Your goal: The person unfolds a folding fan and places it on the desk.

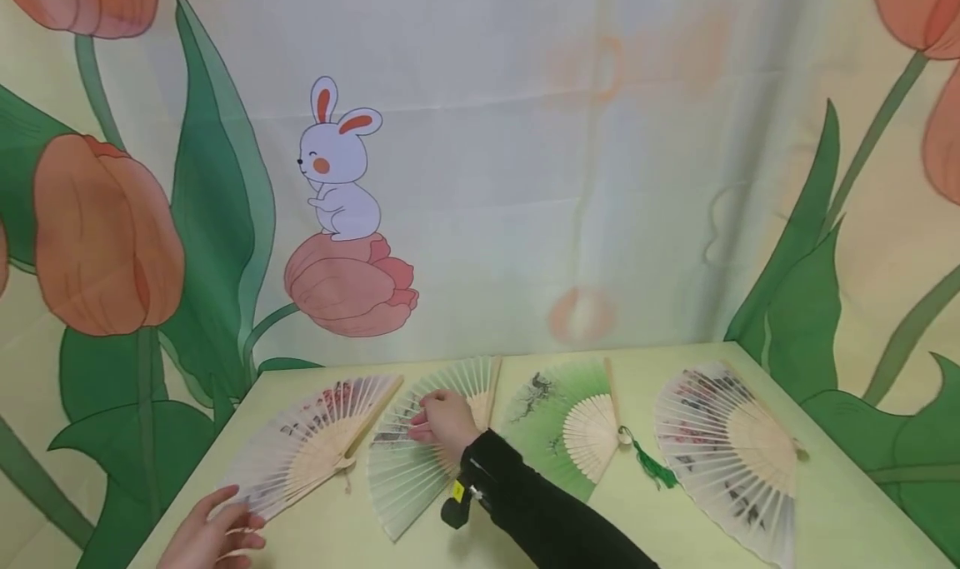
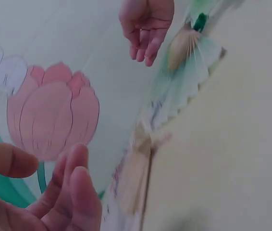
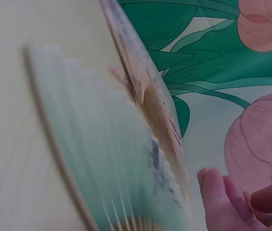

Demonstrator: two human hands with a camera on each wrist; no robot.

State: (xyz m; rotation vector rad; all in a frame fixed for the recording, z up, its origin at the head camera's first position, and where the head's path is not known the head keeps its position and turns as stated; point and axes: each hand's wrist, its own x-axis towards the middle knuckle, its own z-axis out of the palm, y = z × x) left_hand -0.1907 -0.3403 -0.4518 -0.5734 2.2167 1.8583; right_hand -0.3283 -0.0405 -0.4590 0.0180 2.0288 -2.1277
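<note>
Several folding fans lie spread out in a row on a pale yellow table. My left hand (image 1: 213,531) is at the lower left corner of the leftmost fan (image 1: 318,456), which is whitish with red blossoms. In the left wrist view, its thumb and fingers (image 2: 85,199) are apart with nothing between them. Over the pale green fan (image 1: 408,481) hovers my right hand (image 1: 447,421), its fingers loosely bent and holding nothing; it hides part of that fan. In the right wrist view, the pale green fan (image 3: 92,139) appears apart from the fingers (image 3: 215,192).
Right of my right hand lie a brighter green fan (image 1: 558,386) with a green tassel (image 1: 654,466) and a whitish fan (image 1: 738,440) with painted flowers. A cloth backdrop (image 1: 487,219) with tulips and a rabbit hangs behind the table (image 1: 360,544).
</note>
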